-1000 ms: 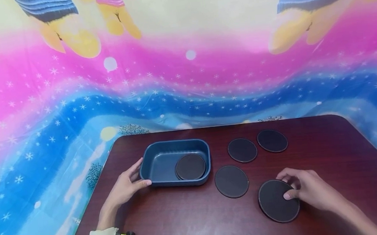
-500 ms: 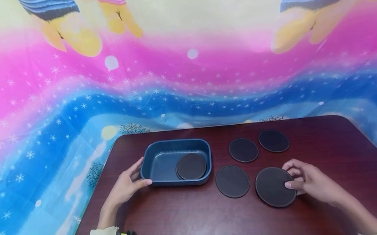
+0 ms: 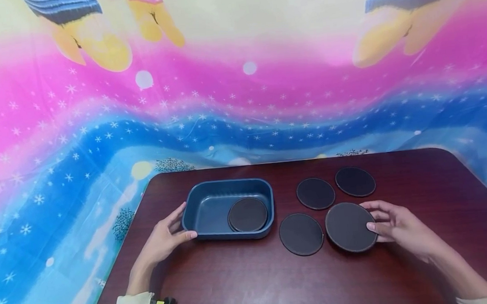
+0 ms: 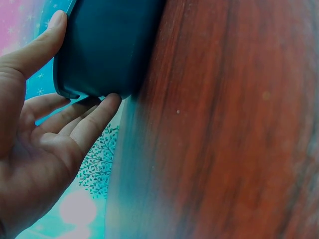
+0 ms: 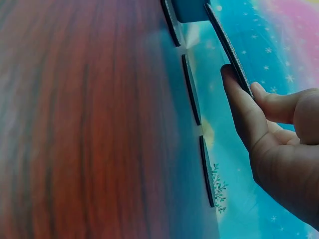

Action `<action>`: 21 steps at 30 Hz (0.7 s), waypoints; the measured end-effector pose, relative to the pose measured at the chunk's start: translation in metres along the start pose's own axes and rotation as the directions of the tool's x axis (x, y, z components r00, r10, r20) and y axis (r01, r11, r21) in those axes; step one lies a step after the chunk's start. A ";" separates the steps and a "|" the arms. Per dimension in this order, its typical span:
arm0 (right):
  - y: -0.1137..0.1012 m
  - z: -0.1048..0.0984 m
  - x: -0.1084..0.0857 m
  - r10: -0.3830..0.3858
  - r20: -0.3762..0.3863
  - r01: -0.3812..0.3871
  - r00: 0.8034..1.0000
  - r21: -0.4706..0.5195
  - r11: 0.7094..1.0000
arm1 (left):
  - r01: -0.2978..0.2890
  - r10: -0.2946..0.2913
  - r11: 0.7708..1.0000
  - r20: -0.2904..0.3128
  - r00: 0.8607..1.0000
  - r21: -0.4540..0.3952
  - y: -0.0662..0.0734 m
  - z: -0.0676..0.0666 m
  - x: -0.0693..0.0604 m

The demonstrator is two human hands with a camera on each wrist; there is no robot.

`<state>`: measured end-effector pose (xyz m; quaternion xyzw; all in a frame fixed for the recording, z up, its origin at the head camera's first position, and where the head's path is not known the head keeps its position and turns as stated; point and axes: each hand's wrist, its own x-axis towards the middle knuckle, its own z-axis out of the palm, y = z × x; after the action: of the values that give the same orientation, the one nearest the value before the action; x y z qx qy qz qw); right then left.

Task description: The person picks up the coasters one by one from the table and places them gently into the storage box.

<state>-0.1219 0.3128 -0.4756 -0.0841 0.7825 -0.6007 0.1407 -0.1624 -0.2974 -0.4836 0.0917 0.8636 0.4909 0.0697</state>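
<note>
Two-handed, gripping the blue tub (image 3: pixel 228 236) at its left end with the left hand (image 3: pixel 163 239) and pinching a dark round coaster (image 3: pixel 349 227) in the right hand (image 3: pixel 399 229), raised right of the near coaster (image 3: pixel 301 234), seemingly for transfer, so probably needing leftward carrying, then lowering onto the inside stack (image 3: pixel 248 214).

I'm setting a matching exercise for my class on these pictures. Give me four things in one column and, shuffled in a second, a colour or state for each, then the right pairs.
Things
1. left hand
2. table
3. container
4. right hand

Descriptions
A. blue, with dark discs inside
B. pinches a raised disc by its edge
C. touches the container's left end
D. reddish-brown

Right pairs: 1-C, 2-D, 3-A, 4-B
</note>
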 end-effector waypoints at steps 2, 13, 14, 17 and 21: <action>-0.002 0.000 0.001 0.018 -0.016 -0.018 1.000 0.016 1.000 | 0.001 -0.001 1.000 0.001 1.000 -0.002 0.000 0.000 0.000; -0.007 0.001 0.011 0.071 -0.049 -0.062 0.996 0.164 0.985 | 0.004 -0.004 1.000 0.000 1.000 0.000 0.000 0.000 0.000; -0.007 0.000 0.012 0.070 -0.047 -0.059 0.996 0.189 0.980 | 0.005 -0.005 1.000 0.000 1.000 0.001 0.001 0.000 0.000; -0.009 0.001 0.014 0.058 -0.048 -0.045 0.997 0.247 0.968 | 0.007 -0.007 1.000 -0.002 1.000 0.003 0.001 0.000 -0.001; -0.012 0.002 0.017 0.039 -0.052 -0.023 0.998 0.282 0.959 | 0.009 -0.009 1.000 0.001 1.000 0.002 0.002 0.000 -0.001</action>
<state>-0.1377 0.3024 -0.4667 -0.0337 0.6939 -0.7058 0.1384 -0.1613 -0.2970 -0.4821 0.0881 0.8645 0.4895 0.0721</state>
